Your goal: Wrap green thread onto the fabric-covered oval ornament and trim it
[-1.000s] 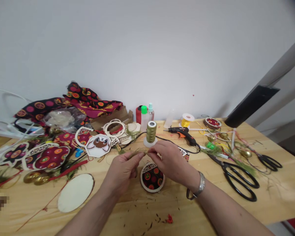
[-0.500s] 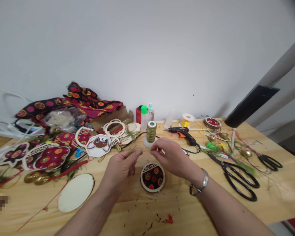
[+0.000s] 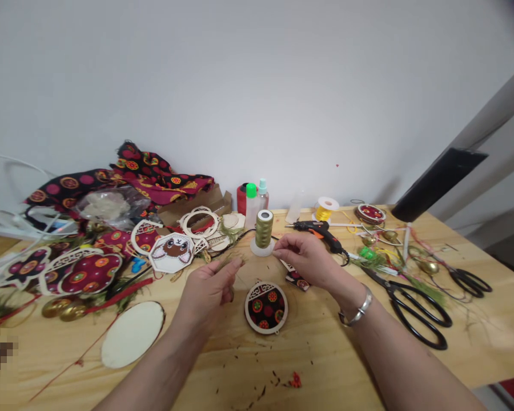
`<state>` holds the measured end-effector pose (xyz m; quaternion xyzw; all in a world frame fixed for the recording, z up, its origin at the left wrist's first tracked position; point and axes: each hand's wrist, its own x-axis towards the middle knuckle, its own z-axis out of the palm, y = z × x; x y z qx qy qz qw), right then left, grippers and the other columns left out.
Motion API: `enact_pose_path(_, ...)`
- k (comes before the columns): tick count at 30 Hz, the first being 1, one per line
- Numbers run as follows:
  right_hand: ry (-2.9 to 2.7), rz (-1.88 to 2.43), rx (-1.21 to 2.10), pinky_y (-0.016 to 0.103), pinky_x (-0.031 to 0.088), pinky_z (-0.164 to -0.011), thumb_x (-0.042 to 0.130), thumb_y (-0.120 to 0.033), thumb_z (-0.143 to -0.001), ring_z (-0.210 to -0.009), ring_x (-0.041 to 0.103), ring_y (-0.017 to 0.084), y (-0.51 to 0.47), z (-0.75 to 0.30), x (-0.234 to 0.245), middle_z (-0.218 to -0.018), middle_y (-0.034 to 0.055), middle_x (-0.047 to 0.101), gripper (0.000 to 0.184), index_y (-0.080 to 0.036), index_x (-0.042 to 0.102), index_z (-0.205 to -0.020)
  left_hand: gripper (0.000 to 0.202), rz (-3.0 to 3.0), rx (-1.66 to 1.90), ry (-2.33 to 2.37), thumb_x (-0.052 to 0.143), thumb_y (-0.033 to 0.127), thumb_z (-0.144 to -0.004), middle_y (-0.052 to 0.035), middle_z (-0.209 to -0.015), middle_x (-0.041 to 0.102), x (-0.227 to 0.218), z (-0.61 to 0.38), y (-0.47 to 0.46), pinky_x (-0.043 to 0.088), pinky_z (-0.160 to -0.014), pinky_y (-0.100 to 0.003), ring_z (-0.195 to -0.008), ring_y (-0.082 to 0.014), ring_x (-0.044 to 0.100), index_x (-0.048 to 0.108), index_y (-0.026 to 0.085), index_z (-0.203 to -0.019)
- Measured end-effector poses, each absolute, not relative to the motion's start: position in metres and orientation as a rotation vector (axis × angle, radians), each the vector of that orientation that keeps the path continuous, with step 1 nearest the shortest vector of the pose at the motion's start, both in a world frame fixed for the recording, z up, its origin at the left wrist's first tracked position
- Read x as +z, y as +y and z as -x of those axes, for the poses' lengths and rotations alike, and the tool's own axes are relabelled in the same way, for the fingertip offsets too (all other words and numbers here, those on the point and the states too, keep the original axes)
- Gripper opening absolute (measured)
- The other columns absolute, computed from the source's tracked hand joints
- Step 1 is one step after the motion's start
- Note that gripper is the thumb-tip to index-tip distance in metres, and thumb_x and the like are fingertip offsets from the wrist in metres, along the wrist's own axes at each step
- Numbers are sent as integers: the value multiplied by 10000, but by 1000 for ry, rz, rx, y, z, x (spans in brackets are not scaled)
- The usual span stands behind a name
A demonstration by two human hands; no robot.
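Observation:
My left hand point(image 3: 209, 290) is closed in a pinch on olive-green thread point(image 3: 229, 259), with thin strands sticking out past the fingertips. Across from it, my right hand point(image 3: 306, 260) pinches thumb against fingers; whatever is between them is too fine to make out. Below and between the hands lies a round wooden-framed ornament point(image 3: 266, 308) with dark flowered fabric and a fretwork band, touched by neither hand. A spool of olive thread point(image 3: 264, 230) stands upright just behind. Partly hidden under my right hand is a small patterned fabric piece point(image 3: 298, 279).
A black glue gun point(image 3: 314, 227) and a yellow thread spool point(image 3: 324, 210) lie behind my right hand. Large black scissors point(image 3: 417, 311) are at the right. Wooden frames, a sheep-face octagon point(image 3: 172, 253) and a pale oval disc point(image 3: 133, 334) occupy the left, near patterned cloth point(image 3: 154, 177).
My right hand has moved right, away from my left hand, uncovering the small fabric piece. My left hand has shifted only slightly and still pinches the thread.

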<state>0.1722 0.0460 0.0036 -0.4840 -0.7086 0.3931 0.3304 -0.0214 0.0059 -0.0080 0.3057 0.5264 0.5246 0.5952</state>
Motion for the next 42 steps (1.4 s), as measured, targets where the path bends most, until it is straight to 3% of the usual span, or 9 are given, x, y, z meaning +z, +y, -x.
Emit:
enact_pose_path(6, -1835, 1270, 965, 214, 320, -496, 568, -272, -801, -522, 411, 88, 45, -171, 8, -577, -32, 517, 155, -160, 614, -704, 302, -683, 1226, 1211, 787, 334, -580, 92, -421, 362, -8, 23, 6, 157, -348, -170, -358, -24, 233, 548, 151, -561)
enact_pose_path(16, -2010, 1076, 293, 272, 409, -713, 529, -183, -859, -752, 532, 147, 36, -172, 15, -760, 41, 615, 158, -172, 651, -759, 316, -582, 1327, 1169, 786, 281, -599, 101, -441, 355, -6, 25, 9, 150, -350, -159, -365, -18, 237, 496, 156, -583)
enact_pose_path(22, -2425, 678, 631, 218, 420, -700, 567, -239, -857, -743, 546, 107, 14, -157, 26, -786, 8, 612, 142, -199, 686, -790, 331, -580, 1297, 1145, 776, 292, -618, 109, -432, 319, -8, 25, 6, 135, -351, -172, -359, -22, 216, 476, 162, -570)
enact_pose_path(29, -2281, 795, 262, 290, 389, -712, 502, -220, -888, -781, 500, 152, 14, -143, 7, -804, 51, 615, 192, -149, 650, -789, 315, -632, 1150, 1145, 767, 337, -620, 99, -411, 340, -7, 16, -1, 137, -355, -176, -359, -22, 222, 525, 147, -554)
enact_pose_path(38, -2328, 681, 366, 280, 375, -722, 552, -251, -868, -779, 491, 137, 13, -141, 5, -802, 19, 619, 158, -173, 661, -783, 317, -645, 1189, 1155, 754, 360, -634, 70, -457, 454, -9, 18, 3, 147, -349, -179, -352, -16, 257, 537, 141, -556)
enact_pose_path(42, -2316, 680, 360, 276, 376, -700, 555, -250, -863, -761, 488, 137, 13, -141, 6, -797, 29, 598, 158, -173, 676, -796, 292, -650, 1197, 1165, 761, 385, -620, 95, -412, 367, -10, 17, 2, 137, -352, -177, -356, -16, 218, 632, 125, -654)
